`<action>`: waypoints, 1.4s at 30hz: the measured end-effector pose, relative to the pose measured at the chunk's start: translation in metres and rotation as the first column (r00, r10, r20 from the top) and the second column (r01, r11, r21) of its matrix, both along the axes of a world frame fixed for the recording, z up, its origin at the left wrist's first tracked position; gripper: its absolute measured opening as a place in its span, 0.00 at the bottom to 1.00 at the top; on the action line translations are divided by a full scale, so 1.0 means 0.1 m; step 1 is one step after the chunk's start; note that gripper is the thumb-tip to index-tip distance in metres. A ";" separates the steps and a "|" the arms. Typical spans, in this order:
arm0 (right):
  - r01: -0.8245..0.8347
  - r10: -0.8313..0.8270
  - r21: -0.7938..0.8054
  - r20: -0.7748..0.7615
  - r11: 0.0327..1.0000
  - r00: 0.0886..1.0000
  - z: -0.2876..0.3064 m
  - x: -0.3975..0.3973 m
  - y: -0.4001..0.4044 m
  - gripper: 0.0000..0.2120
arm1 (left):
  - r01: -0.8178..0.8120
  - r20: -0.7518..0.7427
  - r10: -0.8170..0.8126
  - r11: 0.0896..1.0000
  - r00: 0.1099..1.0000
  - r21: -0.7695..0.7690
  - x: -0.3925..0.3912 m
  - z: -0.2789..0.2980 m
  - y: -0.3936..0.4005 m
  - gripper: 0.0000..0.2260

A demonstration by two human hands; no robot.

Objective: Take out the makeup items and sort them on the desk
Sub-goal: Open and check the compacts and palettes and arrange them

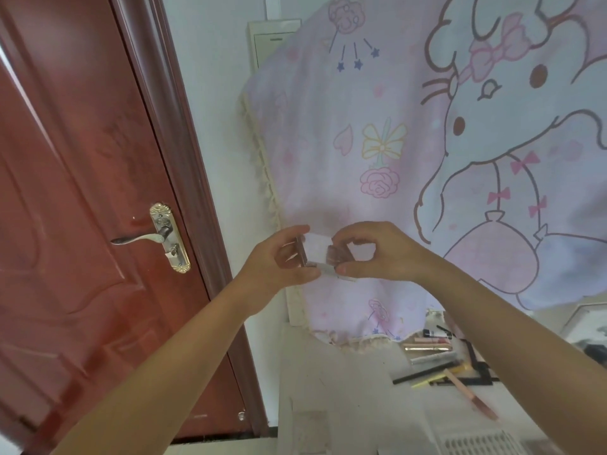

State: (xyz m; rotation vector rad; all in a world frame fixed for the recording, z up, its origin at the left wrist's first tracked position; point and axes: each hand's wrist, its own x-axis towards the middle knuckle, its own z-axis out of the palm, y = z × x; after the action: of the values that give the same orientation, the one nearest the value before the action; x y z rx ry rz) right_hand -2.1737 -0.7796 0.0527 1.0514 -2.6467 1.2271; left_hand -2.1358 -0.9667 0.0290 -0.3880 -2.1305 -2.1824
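Both hands are raised in front of the pink cartoon cloth point(377, 152), well above the worktop point(345, 389).

Left hand point(279, 261): fingers curled, a small box point(313, 254) is pinched between thumb and fingers. The box looks white with a dark edge on its left side; details are blurred.

Right hand point(377, 254): fingers curled, a small clear pinkish item point(338, 252) is pinched at the open end of the box. Whether the item is partly inside the box or just touching it cannot be told. What the item is cannot be told either.

On the worktop, lower right, a group of makeup items point(433, 356) is laid close together: several slim tubes and pencils, mostly lying roughly parallel, some touching. A black pencil point(423, 372) lies at a slant at the near edge of the group. A pink pen-like stick point(469, 394) lies apart from the group, nearer to the camera, angled away to the right. A dark frame-like thing point(479, 366) sits just right of the group, partly hidden by the right forearm.

A white ribbed object point(476, 443) is seen at the bottom edge, cut off by the frame.

The cloth is draped over a tall white unit point(272, 37) behind the worktop. A red-brown door point(82, 192) with a metal handle point(147, 238) is on the left, shut.
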 end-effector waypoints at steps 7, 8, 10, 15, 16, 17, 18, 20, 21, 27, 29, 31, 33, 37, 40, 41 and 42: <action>-0.096 0.095 0.021 0.065 0.995 0.993 -0.01 0.04 0.02 0.12 | -0.041 -0.020 0.041 0.999 0.999 -0.004 -0.01 -0.11 0.00 0.25; -0.102 0.102 0.002 0.082 0.995 0.991 -0.01 0.04 0.03 0.12 | -0.047 -0.018 0.047 0.999 0.999 0.003 0.00 -0.11 0.01 0.24; -0.111 0.113 -0.024 0.123 0.994 0.986 -0.05 0.06 0.05 0.15 | -0.043 -0.006 0.043 0.999 0.999 0.017 0.02 -0.16 0.02 0.24; -0.110 0.113 -0.028 0.175 0.994 0.978 -0.27 0.11 0.09 0.15 | -0.007 0.061 0.006 1.000 0.998 0.017 0.09 -0.37 0.05 0.23; -0.094 0.097 -0.024 0.183 0.995 0.978 -0.30 0.10 0.09 0.15 | -0.008 0.075 0.006 1.000 0.997 0.026 0.10 -0.39 0.06 0.23; -0.078 0.082 -0.030 0.195 0.997 0.977 -0.32 0.07 0.09 0.17 | -0.004 0.085 0.001 0.999 0.996 0.035 0.11 -0.42 0.06 0.23; -0.058 0.067 -0.046 0.217 0.997 0.974 -0.34 0.05 0.11 0.19 | 0.007 0.092 -0.011 0.999 0.996 0.041 0.12 -0.45 0.06 0.24; -0.056 0.071 -0.063 0.265 0.996 0.962 -0.38 0.00 0.14 0.22 | 0.032 0.104 -0.036 0.999 0.994 0.042 0.14 -0.49 0.07 0.24; -0.067 0.077 -0.045 0.279 0.997 0.957 -0.41 -0.02 0.16 0.22 | 0.038 0.115 -0.042 0.999 0.992 0.037 0.14 -0.51 0.07 0.24; -0.025 0.100 -0.136 0.580 0.990 0.808 -0.46 -0.15 0.20 0.07 | 0.119 0.267 -0.118 0.993 0.957 0.014 0.10 -0.63 0.01 0.23; 0.008 0.018 -0.040 0.600 0.999 0.799 -0.59 -0.19 0.20 0.11 | 0.118 0.311 -0.096 0.992 0.945 -0.050 0.12 -0.79 0.02 0.23; 0.031 -0.073 0.080 0.596 0.996 0.800 -0.82 -0.19 0.18 0.17 | 0.095 0.352 -0.043 0.987 0.935 -0.130 0.14 -1.03 0.03 0.23; 0.088 -0.145 0.124 0.597 0.988 0.789 -1.13 -0.19 0.17 0.21 | 0.092 0.411 -0.010 0.979 0.912 -0.180 0.20 -1.33 0.04 0.25; 0.199 -0.258 0.163 0.620 0.966 0.741 -1.76 -0.13 0.20 0.24 | 0.105 0.543 0.027 0.972 0.839 -0.212 0.45 -1.93 0.14 0.26; 0.184 -0.295 0.237 0.632 0.954 0.717 -2.17 -0.05 0.21 0.21 | 0.117 0.597 0.093 0.945 0.797 -0.304 0.62 -2.24 0.29 0.27; 0.165 -0.307 0.275 0.626 0.947 0.717 -2.29 -0.03 0.22 0.20 | 0.124 0.600 0.124 0.927 0.790 -0.355 0.68 -2.32 0.36 0.27; 0.144 -0.315 0.311 0.619 0.939 0.720 -2.39 0.00 0.23 0.20 | 0.124 0.598 0.158 0.907 0.786 -0.403 0.74 -2.39 0.43 0.26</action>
State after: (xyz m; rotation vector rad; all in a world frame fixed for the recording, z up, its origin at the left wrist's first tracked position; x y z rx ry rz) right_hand -2.1738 -0.7568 -0.1866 0.2614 -3.3907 1.4510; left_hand -2.0618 -0.9239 -0.2103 0.4228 -2.9398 -1.9943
